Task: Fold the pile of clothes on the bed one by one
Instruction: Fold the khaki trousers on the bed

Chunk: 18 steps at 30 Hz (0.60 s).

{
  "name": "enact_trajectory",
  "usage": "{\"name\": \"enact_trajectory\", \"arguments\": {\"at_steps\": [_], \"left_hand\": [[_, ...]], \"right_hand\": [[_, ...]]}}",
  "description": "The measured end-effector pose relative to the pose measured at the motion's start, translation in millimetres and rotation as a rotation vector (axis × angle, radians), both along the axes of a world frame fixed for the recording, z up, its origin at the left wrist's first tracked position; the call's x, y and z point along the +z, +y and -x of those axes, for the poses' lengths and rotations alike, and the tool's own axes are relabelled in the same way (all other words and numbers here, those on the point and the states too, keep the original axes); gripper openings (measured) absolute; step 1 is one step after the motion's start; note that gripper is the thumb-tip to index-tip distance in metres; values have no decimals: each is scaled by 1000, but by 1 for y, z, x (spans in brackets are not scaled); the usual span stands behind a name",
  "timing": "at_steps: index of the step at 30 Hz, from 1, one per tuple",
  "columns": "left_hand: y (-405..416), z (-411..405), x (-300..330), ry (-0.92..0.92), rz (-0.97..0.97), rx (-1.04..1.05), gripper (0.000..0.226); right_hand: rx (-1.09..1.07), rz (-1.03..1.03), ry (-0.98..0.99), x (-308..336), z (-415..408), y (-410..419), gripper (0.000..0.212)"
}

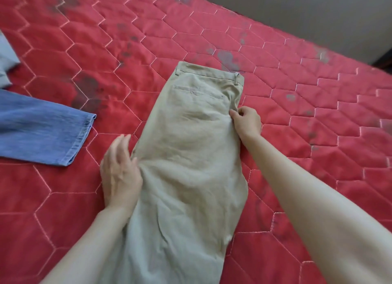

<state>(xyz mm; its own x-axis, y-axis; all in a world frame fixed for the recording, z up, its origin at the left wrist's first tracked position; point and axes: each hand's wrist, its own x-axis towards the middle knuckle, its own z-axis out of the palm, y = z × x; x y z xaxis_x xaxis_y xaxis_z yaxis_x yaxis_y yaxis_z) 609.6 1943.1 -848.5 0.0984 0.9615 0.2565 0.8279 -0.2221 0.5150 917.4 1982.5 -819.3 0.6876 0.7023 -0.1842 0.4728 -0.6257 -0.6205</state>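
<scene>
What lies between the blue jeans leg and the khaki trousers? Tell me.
In the head view, the left hand lies there on the red quilt, fingers straight against the khaki trousers' left edge. Apart from it, only bare quilt separates them from the blue jeans leg.

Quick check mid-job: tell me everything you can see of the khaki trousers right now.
The khaki trousers look like light beige cotton, laid lengthwise on the red quilted bedspread, waistband away from the person, apparently folded leg over leg. A welt back pocket and a belt loop show. The cloth is creased. The left hand rests flat at their left edge; the right hand pinches the right edge below the waistband.
</scene>
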Motion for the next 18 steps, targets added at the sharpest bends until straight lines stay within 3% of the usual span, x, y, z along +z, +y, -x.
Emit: {"name": "enact_trajectory", "arguments": {"at_steps": [2, 5, 10, 13, 15, 18], "left_hand": [[-11, -4, -2, 231, -75, -205, 60], [-30, -4, -11, 364, 9, -343, 57], [-31, 8, -19, 416, 125, -311, 60], [-29, 8, -14, 409, 175, -336, 64], [-29, 9, -11, 413, 212, -358, 68], [-28, 11, -4, 382, 291, -388, 70]], "right_hand": [[8, 20, -1, -4, -3, 2, 24], [-1, 37, 3, -7, -6, 6, 27], [-110, -177, 167, -1, -6, -5, 46], [-155, -276, 346, 2, 6, -45, 32], [-59, -234, 429, 4, 18, -90, 29], [198, -200, 471, 6, 32, -160, 51]]}}
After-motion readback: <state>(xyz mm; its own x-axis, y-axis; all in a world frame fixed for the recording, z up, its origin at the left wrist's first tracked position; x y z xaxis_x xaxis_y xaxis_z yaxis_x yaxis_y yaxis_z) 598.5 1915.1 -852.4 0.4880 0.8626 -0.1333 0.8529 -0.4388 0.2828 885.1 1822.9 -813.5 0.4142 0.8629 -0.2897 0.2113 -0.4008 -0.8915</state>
